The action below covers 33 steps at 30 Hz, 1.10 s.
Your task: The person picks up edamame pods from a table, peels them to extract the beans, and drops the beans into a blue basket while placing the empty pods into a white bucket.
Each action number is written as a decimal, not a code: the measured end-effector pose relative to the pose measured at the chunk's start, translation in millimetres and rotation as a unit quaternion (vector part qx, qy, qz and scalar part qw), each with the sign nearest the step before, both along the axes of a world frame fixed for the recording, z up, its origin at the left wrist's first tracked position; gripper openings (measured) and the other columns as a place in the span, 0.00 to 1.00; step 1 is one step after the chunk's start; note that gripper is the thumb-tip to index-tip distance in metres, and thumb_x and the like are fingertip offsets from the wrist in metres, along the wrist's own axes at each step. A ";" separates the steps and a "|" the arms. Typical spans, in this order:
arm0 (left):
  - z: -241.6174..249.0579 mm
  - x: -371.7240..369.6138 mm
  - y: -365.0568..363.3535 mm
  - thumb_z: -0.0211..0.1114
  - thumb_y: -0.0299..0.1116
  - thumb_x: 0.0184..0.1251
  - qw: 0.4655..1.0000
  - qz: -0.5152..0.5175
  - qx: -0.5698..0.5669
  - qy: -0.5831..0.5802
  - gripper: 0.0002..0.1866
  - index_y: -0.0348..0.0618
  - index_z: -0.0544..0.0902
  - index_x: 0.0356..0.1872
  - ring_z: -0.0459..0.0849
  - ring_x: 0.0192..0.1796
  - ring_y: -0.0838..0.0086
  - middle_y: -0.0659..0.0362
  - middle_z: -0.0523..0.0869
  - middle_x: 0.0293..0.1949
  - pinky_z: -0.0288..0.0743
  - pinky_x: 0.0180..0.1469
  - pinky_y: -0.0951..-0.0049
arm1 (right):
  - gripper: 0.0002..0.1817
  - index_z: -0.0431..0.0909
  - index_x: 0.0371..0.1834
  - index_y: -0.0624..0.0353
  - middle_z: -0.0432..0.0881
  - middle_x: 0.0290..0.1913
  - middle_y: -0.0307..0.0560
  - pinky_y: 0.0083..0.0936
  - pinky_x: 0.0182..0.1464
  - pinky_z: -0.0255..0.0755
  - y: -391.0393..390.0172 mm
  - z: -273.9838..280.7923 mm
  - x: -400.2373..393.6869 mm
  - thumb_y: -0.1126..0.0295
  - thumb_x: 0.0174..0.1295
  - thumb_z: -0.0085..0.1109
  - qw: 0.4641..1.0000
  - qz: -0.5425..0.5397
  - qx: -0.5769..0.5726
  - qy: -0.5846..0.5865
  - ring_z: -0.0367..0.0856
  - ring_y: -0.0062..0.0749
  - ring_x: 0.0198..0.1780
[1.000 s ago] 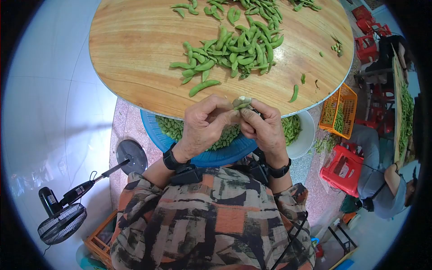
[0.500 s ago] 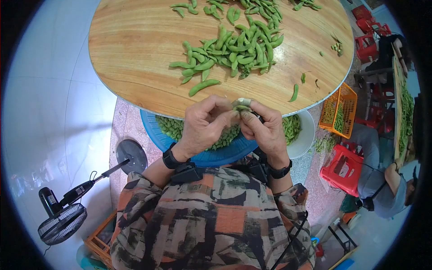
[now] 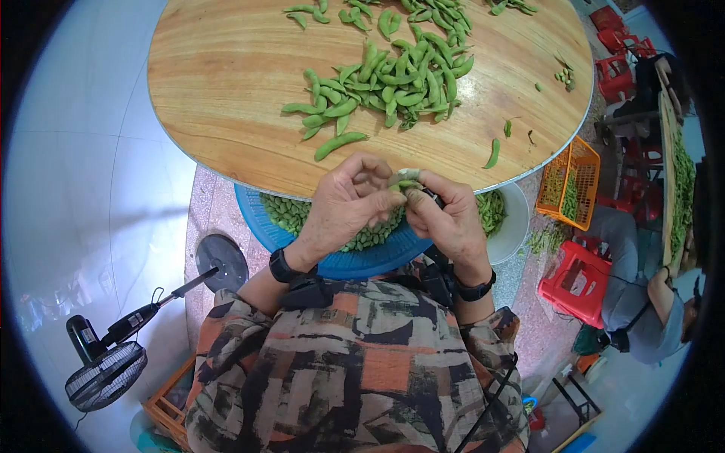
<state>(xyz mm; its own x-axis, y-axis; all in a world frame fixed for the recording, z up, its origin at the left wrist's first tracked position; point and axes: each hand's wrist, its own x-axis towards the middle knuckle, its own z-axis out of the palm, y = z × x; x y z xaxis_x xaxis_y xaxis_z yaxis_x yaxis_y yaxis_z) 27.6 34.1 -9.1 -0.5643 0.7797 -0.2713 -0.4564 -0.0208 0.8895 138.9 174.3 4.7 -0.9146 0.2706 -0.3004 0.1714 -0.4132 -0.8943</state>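
At the near edge of the table (image 3: 219, 90), the right hand (image 3: 449, 219) pinched a green pod (image 3: 405, 184); the left hand (image 3: 338, 211) curled against it, its grip unclear. Too loose a pinch could have dropped it outside the blue basket (image 3: 370, 265) below. Heaped pods (image 3: 408, 87) lay farther across the table.

Across the top of the frame, the table (image 3: 226, 90) shows smooth, faintly glossy wood grain beneath matt green pods (image 3: 408, 79). At centre, the basin (image 3: 370, 266) looks like blue plastic; below, the shirt (image 3: 385, 368) is matt cloth. At right, the stool (image 3: 557, 293) looks like smooth red plastic.
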 end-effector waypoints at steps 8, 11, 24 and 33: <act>8.7 -10.6 -3.8 0.65 0.23 0.64 0.856 -0.015 -0.097 0.507 0.04 0.35 0.81 0.38 0.84 0.30 0.72 0.53 0.84 0.31 0.76 0.33 0.70 | 0.10 0.81 0.49 0.64 0.77 0.27 0.32 0.15 0.26 0.63 -2.0 -5.5 -3.3 0.75 0.68 0.54 0.996 0.007 0.087 -0.011 0.70 0.12 0.25; 1.4 -13.1 -2.0 0.65 0.24 0.64 0.910 -0.004 -0.115 0.399 0.05 0.35 0.82 0.40 0.84 0.31 0.70 0.55 0.83 0.31 0.76 0.34 0.70 | 0.11 0.81 0.49 0.65 0.82 0.32 0.37 0.19 0.32 0.71 -6.8 -16.6 -10.0 0.75 0.65 0.59 0.917 -0.041 0.391 0.071 0.76 0.17 0.31; -11.4 -9.2 4.9 0.62 0.29 0.72 0.979 0.055 0.099 -0.168 0.06 0.37 0.81 0.43 0.82 0.27 0.79 0.60 0.85 0.32 0.72 0.25 0.81 | 0.18 0.80 0.53 0.65 0.83 0.36 0.38 0.17 0.40 0.77 -20.8 -4.6 -18.4 0.80 0.58 0.67 0.973 -0.168 0.151 0.040 0.80 0.17 0.37; -7.2 -9.7 3.0 0.61 0.30 0.72 0.968 0.034 0.116 -0.220 0.05 0.40 0.79 0.41 0.81 0.24 0.74 0.57 0.85 0.29 0.70 0.22 0.79 | 0.17 0.82 0.51 0.63 0.86 0.36 0.43 0.17 0.41 0.77 -16.9 -8.7 -14.1 0.80 0.57 0.66 0.924 -0.163 0.332 0.100 0.82 0.18 0.37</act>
<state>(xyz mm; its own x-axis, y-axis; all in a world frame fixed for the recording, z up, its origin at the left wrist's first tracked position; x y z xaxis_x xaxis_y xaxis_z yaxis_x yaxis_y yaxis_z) 18.0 37.0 -16.3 -0.4861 0.8134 -0.3195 -0.7810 -0.2403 0.5765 124.8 157.4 -4.0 -0.7708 0.6059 0.1968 -0.0613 0.2369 -0.9696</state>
